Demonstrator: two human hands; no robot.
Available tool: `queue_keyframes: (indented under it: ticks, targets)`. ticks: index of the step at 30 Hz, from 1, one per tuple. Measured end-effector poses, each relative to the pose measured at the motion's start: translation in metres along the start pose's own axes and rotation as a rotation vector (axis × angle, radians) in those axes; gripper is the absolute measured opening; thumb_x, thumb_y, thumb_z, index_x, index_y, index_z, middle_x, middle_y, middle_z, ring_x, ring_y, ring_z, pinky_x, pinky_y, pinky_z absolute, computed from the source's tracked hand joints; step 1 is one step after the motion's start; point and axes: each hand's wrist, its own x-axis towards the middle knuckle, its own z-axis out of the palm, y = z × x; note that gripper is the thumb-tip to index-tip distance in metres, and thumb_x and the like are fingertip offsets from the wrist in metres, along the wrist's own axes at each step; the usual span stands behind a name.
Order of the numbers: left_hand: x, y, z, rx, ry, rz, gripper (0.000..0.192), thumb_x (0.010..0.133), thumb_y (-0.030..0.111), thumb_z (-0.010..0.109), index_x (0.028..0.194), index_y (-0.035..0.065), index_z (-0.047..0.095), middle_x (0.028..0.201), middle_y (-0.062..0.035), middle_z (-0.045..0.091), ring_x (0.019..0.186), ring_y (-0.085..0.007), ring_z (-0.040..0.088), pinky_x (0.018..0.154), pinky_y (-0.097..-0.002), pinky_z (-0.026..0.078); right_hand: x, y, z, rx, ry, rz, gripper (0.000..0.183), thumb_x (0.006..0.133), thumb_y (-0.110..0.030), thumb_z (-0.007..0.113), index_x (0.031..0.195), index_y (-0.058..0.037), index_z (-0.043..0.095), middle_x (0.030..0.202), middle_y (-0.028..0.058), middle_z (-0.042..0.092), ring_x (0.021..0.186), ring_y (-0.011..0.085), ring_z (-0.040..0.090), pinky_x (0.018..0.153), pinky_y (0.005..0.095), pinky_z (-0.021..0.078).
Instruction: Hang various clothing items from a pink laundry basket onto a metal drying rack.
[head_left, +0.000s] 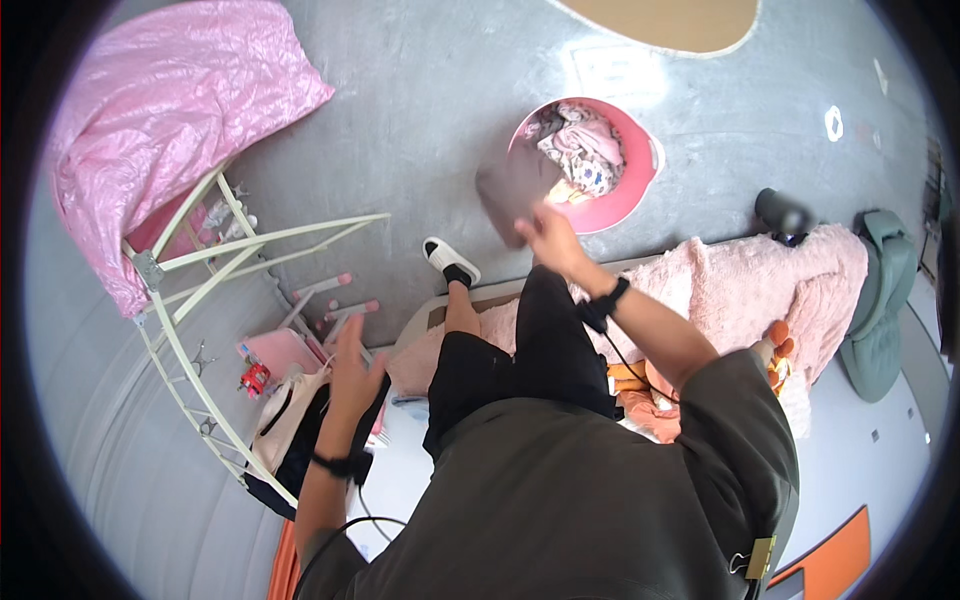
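Observation:
At the rim of a pink tub (641, 161), my right hand (553, 238) has its fingers on a flat grey-brown item (517, 187), perhaps folded cloth. Motion blurs this item, and it covers part of the tub's near left rim. Inside the tub lies a heap of printed clothes (589, 146) in pink, white and grey. My left hand (351, 371) is raised at the left, fingers apart and holding nothing. Behind it in the view are a pink folding chair (281, 352) and a cream cloth (285, 420).
A pale metal rack (247, 251) stands at the left, with a shiny pink cover (187, 97) over its far end. Fluffy pink bedding (735, 292) and a green cushioned seat (877, 307) lie to the right. A dark cylinder (780, 212) is on the grey floor (420, 90).

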Motion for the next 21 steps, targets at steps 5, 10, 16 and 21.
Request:
queue_keyframes:
  ticks: [5, 10, 16, 21]
  targets:
    - [0.084, 0.127, 0.022, -0.238, -0.1, 0.28, 0.088, 0.082, 0.018, 0.079, 0.155, 0.002, 0.032, 0.155, -0.0248, 0.036, 0.141, -0.0409, 0.041, 0.115, -0.0438, 0.037, -0.123, -0.125, -0.068, 0.175, -0.052, -0.341, 0.034, 0.096, -0.024, 0.067, 0.085, 0.0009, 0.048, 0.08, 0.0185, 0.052, 0.07, 0.0371, 0.055, 0.066, 0.0444, 0.0454]
    - [0.095, 0.171, 0.008, -0.658, -0.201, 0.69, 0.066, 0.082, 0.022, 0.078, 0.139, -0.0009, 0.054, 0.149, -0.0188, 0.047, 0.138, -0.0295, 0.047, 0.111, -0.0409, 0.042, -0.179, -0.246, -0.1, 0.287, -0.622, -0.585, 0.017, 0.097, -0.017, 0.067, 0.102, -0.0015, 0.061, 0.098, 0.0146, 0.061, 0.088, 0.0326, 0.062, 0.08, 0.0394, 0.049]
    - [0.011, 0.164, -0.107, -0.595, -0.302, 0.591, 0.044, 0.085, 0.018, 0.074, 0.125, 0.0033, 0.063, 0.129, -0.0159, 0.064, 0.122, -0.0297, 0.06, 0.102, -0.0403, 0.049, -0.144, -0.272, -0.118, 0.414, -0.321, -0.651, 0.033, 0.092, -0.006, 0.063, 0.124, -0.0035, 0.058, 0.114, 0.0139, 0.063, 0.097, 0.0282, 0.065, 0.087, 0.0361, 0.0534]
    - [-0.11, 0.169, -0.168, -1.167, -0.115, 0.555, 0.044, 0.082, 0.017, 0.08, 0.12, 0.0026, 0.063, 0.133, -0.0171, 0.063, 0.117, -0.0252, 0.063, 0.1, -0.0375, 0.049, -0.089, -0.223, -0.04, -0.078, -0.554, -0.689, 0.075, 0.077, -0.013, 0.072, 0.146, -0.0031, 0.045, 0.134, 0.0244, 0.053, 0.122, 0.0412, 0.054, 0.106, 0.0458, 0.0444]
